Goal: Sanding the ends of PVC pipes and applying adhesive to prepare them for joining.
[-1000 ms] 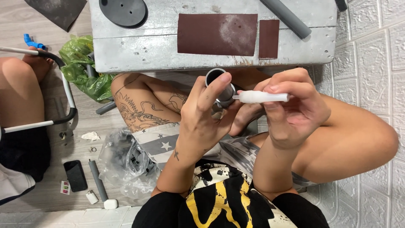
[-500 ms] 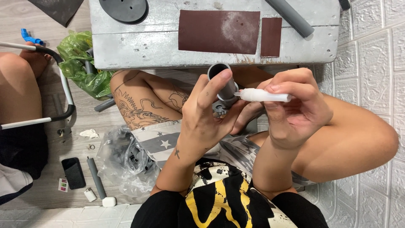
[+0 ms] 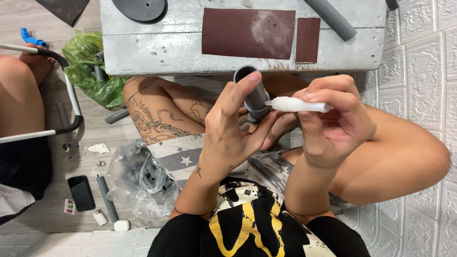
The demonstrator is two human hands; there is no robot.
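— Where is the short grey plastic pipe piece?

— In front of the person's chest, above the lap, just below the near edge of the low grey-painted wooden bench. The left hand has its fingers closed around the pipe piece, forefinger lying up along the open mouth.

— And the other hand?

— The right hand pinches a small white squeeze tube between thumb and fingers, held sideways, its nozzle touching the pipe's side just under the rim.

— What lies on the bench?

— A large dark brown sheet of sandpaper with a pale dusty patch, a narrow strip of the same paper beside it, a dark round disc at the far left, and a long grey pipe lying at a slant.

— Any bags?

— Two. A clear plastic bag on the floor by the left knee holds grey pipe fittings (I cannot tell how many). A crumpled green plastic bag sits against the bench's left end; a grey fitting shows in it.

— Anything else?

— A black phone and a thin grey rod lie on the floor beside the clear bag.
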